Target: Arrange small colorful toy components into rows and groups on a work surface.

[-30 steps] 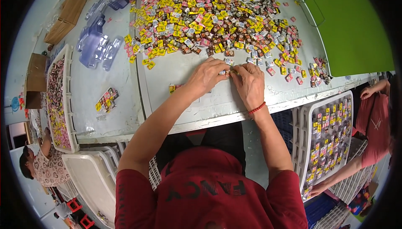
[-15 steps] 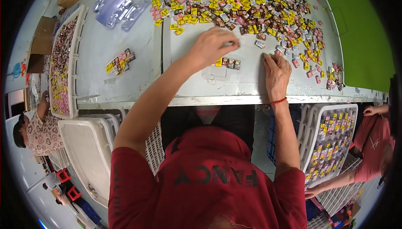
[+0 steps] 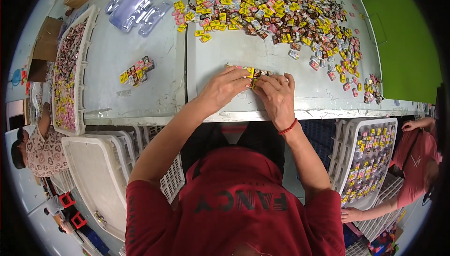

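Near the table's front edge, both of my hands meet at a short row of small printed blocks (image 3: 262, 72) in yellow, brown and pink. My left hand (image 3: 224, 89) has its fingers closed at the row's left end. From the right, my right hand (image 3: 277, 94) pinches at the near side of the row, where a yellow block shows at its fingertips. The fingers partly hide the blocks. Beyond my hands lies a wide heap of loose matching blocks (image 3: 262, 10). A separate cluster of joined blocks (image 3: 137, 72) rests on the table to the left.
Clear plastic trays (image 3: 136, 10) lie at the back left. A white crate (image 3: 80, 75) full of blocks stands at the left edge, with stacked white trays (image 3: 89, 171) below. On the right are a green board (image 3: 403, 40), a tray of grouped blocks (image 3: 370, 162) and a co-worker (image 3: 415, 162).
My right hand has moved left from the loose blocks to the row. My left hand has come down and nearer, onto the row's left end. The row now looks longer or doubled.
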Tool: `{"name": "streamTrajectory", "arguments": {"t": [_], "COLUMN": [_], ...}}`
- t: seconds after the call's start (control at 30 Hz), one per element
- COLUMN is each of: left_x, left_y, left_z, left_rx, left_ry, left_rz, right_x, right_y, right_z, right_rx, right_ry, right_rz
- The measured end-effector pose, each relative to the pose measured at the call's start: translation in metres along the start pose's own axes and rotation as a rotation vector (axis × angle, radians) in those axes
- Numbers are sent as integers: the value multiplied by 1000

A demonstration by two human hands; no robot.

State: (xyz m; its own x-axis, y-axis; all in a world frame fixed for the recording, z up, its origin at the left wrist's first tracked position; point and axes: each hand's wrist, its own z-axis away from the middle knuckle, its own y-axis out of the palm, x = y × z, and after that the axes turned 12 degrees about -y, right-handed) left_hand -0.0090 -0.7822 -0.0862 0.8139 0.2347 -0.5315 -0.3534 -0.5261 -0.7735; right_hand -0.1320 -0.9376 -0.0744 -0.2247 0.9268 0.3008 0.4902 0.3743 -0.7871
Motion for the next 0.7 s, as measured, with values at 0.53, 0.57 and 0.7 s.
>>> {"name": "streamTrajectory", "arguments": {"t": [0.53, 0.57, 0.7], "left_x": [-2, -5, -17], "left_y": [13, 13, 10], "left_z": [10, 11, 19], "left_rx": [-205, -207, -209], "left_ry": [-9, -8, 2], "left_rz": [32, 30, -131], "right_x": [12, 11, 10], "right_y": [3, 4, 2], "right_z": [9, 10, 14], "right_rx": [-25, -27, -18], "right_ry": [-12, -14, -25], "right_rz": [139, 139, 101]}}
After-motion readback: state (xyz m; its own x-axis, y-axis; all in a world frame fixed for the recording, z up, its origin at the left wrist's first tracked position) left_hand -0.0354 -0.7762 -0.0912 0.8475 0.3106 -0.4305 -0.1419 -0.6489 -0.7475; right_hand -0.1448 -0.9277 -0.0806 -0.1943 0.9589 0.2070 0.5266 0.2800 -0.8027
